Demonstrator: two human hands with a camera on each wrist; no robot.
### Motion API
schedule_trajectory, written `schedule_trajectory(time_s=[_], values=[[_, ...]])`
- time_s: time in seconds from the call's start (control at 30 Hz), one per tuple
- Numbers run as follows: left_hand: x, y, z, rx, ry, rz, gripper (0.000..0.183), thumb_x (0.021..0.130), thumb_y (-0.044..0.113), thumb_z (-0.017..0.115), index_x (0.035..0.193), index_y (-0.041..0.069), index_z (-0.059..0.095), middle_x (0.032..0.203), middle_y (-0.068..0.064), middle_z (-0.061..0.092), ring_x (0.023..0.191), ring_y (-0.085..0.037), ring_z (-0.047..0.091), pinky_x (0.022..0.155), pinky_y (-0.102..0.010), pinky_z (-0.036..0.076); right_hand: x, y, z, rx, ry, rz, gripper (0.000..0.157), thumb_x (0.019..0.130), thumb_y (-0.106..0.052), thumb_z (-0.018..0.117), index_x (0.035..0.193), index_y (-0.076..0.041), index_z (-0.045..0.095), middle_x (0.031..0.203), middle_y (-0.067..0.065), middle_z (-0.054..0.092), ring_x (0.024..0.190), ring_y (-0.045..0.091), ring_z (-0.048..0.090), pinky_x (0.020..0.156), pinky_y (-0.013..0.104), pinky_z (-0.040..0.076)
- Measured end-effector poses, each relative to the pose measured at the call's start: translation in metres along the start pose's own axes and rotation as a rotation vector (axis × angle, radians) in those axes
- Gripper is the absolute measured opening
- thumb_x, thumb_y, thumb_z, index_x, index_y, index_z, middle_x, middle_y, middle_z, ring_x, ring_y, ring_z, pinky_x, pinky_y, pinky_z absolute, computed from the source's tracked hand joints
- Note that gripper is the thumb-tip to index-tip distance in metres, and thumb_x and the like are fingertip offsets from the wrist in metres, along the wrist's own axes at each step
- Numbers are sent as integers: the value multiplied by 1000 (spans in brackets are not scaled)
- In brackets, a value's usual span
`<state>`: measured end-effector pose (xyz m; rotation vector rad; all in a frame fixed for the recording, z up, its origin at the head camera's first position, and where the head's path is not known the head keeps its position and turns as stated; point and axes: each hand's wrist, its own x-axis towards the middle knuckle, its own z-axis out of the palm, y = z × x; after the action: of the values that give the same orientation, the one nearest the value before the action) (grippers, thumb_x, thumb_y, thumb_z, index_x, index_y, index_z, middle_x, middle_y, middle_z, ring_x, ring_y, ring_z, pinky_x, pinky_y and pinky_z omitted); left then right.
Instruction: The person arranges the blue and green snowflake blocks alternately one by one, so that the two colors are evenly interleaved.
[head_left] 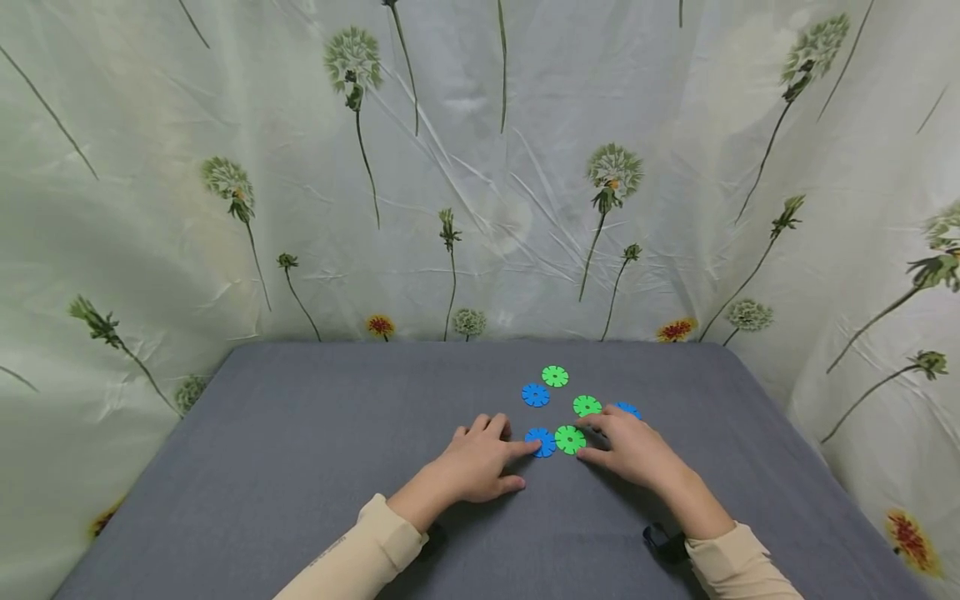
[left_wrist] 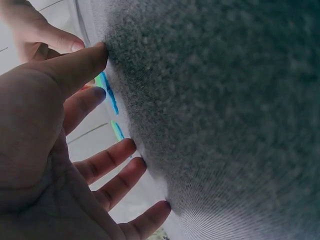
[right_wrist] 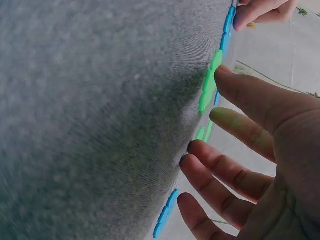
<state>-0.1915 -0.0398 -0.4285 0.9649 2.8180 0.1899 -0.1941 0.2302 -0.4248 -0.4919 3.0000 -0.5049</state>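
Six toothed plastic discs lie flat on the grey cloth table [head_left: 300,467]. My left hand [head_left: 480,462] rests on the cloth with its fingers straight, and its index fingertip touches a blue disc [head_left: 541,442]. My right hand [head_left: 637,450] lies flat too, thumb beside the adjoining green disc [head_left: 570,439], with its fingers reaching over toward a green disc [head_left: 587,406] and partly covering a blue disc [head_left: 627,409]. In the left wrist view my left hand [left_wrist: 85,100] is spread, with the blue disc [left_wrist: 107,92] edge-on. In the right wrist view my right hand [right_wrist: 235,130] is spread by the green disc [right_wrist: 210,82].
Another green disc [head_left: 555,376] and blue disc [head_left: 536,394] lie farther back on the table. A pale curtain [head_left: 480,167] printed with dandelions hangs round the back and both sides. The table's left half is bare grey cloth.
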Motion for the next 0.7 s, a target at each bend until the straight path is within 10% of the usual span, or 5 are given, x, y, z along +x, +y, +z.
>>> schedule_trajectory(time_s=[0.7], values=[[-5,-9,3,-50,39,15,47,101,47,74,148,44,65,141,-1,59,120,-21,55,87,-44,47,0,-1,4,-47,53,-31,41,89,-33,89,126,-17,80,113,7,67,94,23,66,73,46,58]])
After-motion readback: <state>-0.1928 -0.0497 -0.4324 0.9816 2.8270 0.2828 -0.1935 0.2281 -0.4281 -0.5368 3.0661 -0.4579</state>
